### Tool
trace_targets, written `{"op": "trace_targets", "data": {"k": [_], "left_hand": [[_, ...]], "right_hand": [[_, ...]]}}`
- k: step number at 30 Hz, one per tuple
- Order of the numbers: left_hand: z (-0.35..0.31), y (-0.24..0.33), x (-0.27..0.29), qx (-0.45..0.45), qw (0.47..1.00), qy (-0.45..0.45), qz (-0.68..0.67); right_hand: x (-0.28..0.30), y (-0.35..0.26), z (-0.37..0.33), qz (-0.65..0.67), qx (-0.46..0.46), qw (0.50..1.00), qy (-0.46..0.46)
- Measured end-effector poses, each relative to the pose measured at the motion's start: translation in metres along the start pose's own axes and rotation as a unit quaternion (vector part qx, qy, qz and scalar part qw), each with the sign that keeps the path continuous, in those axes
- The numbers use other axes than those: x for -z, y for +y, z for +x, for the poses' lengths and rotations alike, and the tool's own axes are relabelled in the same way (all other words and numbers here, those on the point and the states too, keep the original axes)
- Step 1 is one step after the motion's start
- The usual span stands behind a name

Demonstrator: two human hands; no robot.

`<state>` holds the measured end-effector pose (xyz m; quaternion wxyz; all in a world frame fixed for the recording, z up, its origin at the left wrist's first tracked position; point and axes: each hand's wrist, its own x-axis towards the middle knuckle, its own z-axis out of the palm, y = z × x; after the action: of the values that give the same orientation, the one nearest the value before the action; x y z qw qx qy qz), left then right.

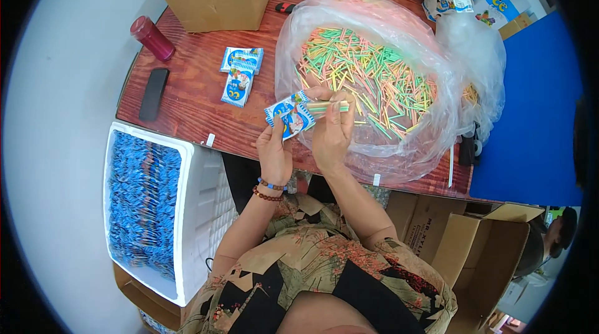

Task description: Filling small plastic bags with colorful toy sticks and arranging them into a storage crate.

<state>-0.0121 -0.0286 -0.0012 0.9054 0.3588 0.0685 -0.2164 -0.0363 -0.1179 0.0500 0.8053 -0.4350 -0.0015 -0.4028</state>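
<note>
While the left hand [274, 150] pinches a small blue-and-white packet [289, 115] between thumb and fingers, the right hand [332, 131] — just beside it, fingers curled — grips a thin bundle of coloured sticks [329, 106] whose near end meets the packet's open edge. Beyond both hands lies a clear plastic bag [374, 15] spread on the wooden table [187, 93], heaped with loose sticks [368, 72] in green, yellow and pink — left of the left hand, more packets [240, 75] and a white foam box [199, 196] of blue packets.
</note>
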Motion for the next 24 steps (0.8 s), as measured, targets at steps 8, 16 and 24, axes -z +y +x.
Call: {"op": "trace_targets", "data": {"k": [8, 16, 24], "left_hand": [[0.005, 0.002, 0.004, -0.021, 0.999, -0.045, -0.02], [0.014, 0.008, 0.017, 0.013, 0.986, -0.103, -0.128], [0.024, 0.017, 0.037, -0.036, 0.991, -0.119, -0.057]], "right_hand": [[0.005, 0.01, -0.01, -0.118, -0.08, 0.987, -0.07], [0.012, 0.003, -0.002, -0.298, -0.107, 0.94, -0.129], [0.008, 0.007, 0.025, -0.302, -0.189, 0.903, -0.242]]}}
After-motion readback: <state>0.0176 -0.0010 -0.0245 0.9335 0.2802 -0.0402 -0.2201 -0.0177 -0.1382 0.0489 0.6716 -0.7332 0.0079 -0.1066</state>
